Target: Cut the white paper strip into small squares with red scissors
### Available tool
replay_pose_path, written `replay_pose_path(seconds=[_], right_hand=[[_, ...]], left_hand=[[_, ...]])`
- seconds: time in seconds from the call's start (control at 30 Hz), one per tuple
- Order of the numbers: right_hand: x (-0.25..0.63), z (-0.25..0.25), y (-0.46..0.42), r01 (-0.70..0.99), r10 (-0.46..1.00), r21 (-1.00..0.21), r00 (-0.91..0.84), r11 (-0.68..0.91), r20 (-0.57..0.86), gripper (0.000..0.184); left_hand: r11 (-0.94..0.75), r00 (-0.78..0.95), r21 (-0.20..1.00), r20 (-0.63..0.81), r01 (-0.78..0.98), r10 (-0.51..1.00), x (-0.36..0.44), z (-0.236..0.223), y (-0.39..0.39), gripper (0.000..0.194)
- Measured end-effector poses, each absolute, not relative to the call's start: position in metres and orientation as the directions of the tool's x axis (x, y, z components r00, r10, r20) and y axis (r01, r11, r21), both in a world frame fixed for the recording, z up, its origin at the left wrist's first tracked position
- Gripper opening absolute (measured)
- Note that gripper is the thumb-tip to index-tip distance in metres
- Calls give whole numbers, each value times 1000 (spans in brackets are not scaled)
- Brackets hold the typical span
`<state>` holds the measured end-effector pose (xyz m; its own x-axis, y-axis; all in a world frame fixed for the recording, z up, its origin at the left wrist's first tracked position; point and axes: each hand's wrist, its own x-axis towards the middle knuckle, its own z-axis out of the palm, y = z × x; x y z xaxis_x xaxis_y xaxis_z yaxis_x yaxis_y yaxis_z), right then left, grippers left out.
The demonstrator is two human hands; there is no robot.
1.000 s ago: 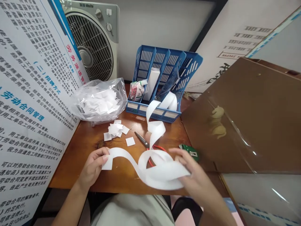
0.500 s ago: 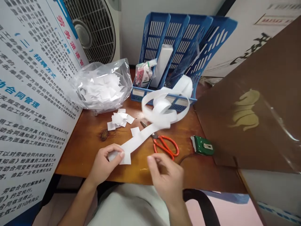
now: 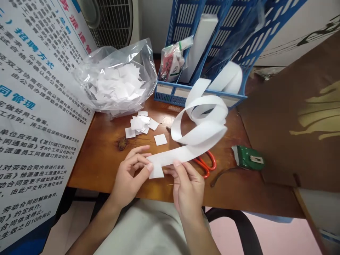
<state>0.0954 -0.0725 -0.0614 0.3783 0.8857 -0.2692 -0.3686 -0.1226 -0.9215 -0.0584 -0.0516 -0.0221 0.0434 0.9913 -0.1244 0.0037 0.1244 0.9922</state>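
Note:
A long white strip (image 3: 183, 154) curls in loops across the table from the file rack toward me. My left hand (image 3: 134, 173) pinches its near end together with a small white square (image 3: 157, 171) that hangs below the strip. Further along, my right hand (image 3: 187, 184) grips the lower edge of the strip between thumb and fingers. Orange-handled scissors (image 3: 205, 164) lie behind my right hand, partly covered by the strip. One loose white square (image 3: 160, 139) rests beyond my hands, beside a small heap of cut squares (image 3: 140, 124).
A clear plastic bag (image 3: 117, 83) full of white squares stands at the back left. Behind the strip is a blue file rack (image 3: 183, 32). A green tape measure (image 3: 248, 157) sits at the right near a brown box (image 3: 289, 134). A printed board (image 3: 32, 124) borders the left.
My right hand has moved from empty air onto the strip. The strip's near end has been lifted and shifted right with my left hand. The view has moved closer.

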Motion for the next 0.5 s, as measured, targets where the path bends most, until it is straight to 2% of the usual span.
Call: replay_pose_path(seconds=[0.13, 0.27, 0.37, 0.47, 0.5], right_hand=[[92, -63, -77, -386, 896, -919, 373, -85, -239, 16], [94, -59, -72, -353, 957, -930, 219, -102, -188, 13], [95, -59, -69, -306, 956, -943, 210, -132, -202, 9], [94, -62, -70, -299, 948, -951, 271, -84, -169, 8], [94, -63, -71, -297, 944, -953, 290, -67, -157, 9]], left_hand=[[201, -12, 979, -201, 39, 979, -52, -32, -52, 13], [140, -82, 986, -133, 91, 988, -44, -42, -54, 11], [103, -99, 993, -97, 58, 990, -37, -48, -56, 6], [127, -112, 991, -130, -37, 985, -34, -49, -56, 32], [138, -103, 989, -143, -50, 984, -34, -49, -56, 33]])
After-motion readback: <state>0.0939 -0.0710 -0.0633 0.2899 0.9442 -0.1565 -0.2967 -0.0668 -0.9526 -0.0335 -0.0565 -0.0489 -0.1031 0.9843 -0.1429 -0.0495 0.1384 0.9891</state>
